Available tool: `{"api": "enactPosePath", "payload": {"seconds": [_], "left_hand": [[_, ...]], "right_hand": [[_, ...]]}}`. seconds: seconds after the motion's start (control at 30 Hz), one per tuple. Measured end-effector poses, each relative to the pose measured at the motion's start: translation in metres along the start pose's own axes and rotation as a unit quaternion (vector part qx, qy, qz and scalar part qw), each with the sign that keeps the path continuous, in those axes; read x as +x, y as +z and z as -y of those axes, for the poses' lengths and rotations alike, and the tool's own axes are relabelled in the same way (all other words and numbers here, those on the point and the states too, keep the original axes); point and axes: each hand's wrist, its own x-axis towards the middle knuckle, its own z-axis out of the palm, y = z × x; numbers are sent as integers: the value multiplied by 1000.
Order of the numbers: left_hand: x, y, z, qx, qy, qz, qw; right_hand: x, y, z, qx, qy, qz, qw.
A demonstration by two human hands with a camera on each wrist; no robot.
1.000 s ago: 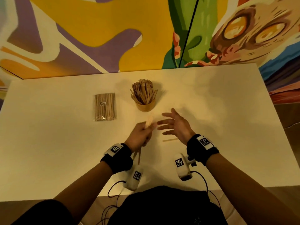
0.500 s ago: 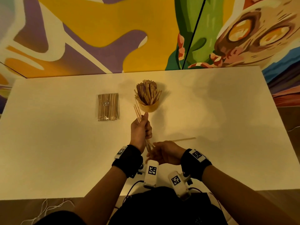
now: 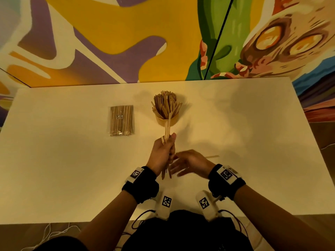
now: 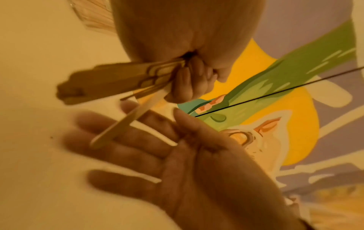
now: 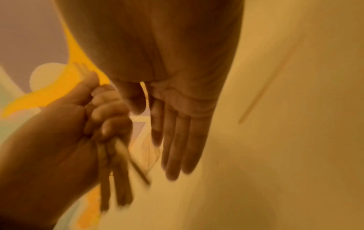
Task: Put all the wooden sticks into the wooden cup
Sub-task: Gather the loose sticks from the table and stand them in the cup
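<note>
Left hand [image 3: 164, 154] fists my sticks [image 3: 167, 132] below cup [image 3: 167, 121], bundled for loading | right hand [image 3: 188, 164] flat, empty, squaring ends | stray stick [image 3: 212, 156] right.

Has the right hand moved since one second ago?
Yes. The right hand has drawn back toward the person, away from the wooden cup, now beside the left hand.

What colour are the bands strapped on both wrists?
Black wristbands, each carrying a white tag printed with a black square marker; clearest in the head view.
</note>
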Motion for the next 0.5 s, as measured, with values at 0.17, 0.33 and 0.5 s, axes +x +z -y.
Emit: {"api": "enactPosePath", "payload": {"seconds": [0.17, 0.33, 0.5], "left_hand": [[-7, -2, 13, 159, -77, 74, 982], [-8, 0, 16, 300, -73, 96, 946], [-4, -10, 18, 409, 27, 112, 905]], "right_hand": [[-5, -35, 42, -41, -192, -171, 965], [1, -20, 46, -288, -191, -95, 934], [3, -13, 39, -291, -158, -57, 942]]}}
